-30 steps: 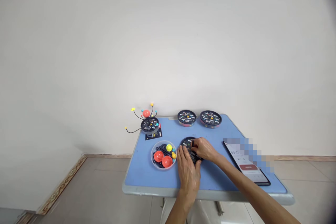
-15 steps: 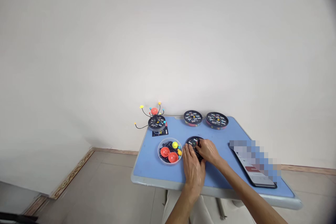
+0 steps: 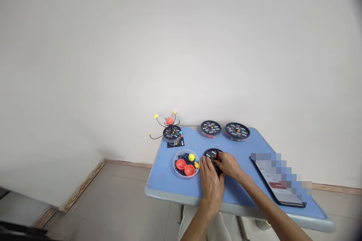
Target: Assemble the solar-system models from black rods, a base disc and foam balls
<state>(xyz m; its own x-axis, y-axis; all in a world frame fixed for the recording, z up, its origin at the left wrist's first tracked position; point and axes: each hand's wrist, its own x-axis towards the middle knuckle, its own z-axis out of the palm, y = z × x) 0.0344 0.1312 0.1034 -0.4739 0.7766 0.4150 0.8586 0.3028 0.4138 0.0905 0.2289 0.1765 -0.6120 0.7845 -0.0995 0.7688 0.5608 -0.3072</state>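
A black round disc (image 3: pixel 211 154) is held on the blue table (image 3: pixel 158 184) by the left hand (image 3: pixel 211 188) and the right hand (image 3: pixel 228 166), with both hands closed in narrow over it. Just beside it, a clear bowl (image 3: pixel 174 167) is filled with red half balls (image 3: pixel 181 164), a yellow ball (image 3: pixel 191 157) and black sticks (image 3: pixel 183 157). A phone (image 3: pixel 278 192) is laid to the right. Far back, two round tins (image 3: pixel 210 128) are set, and a built model (image 3: pixel 172 132) with thin wire arms is stood by a black card (image 3: pixel 175 144) at the table's corner.
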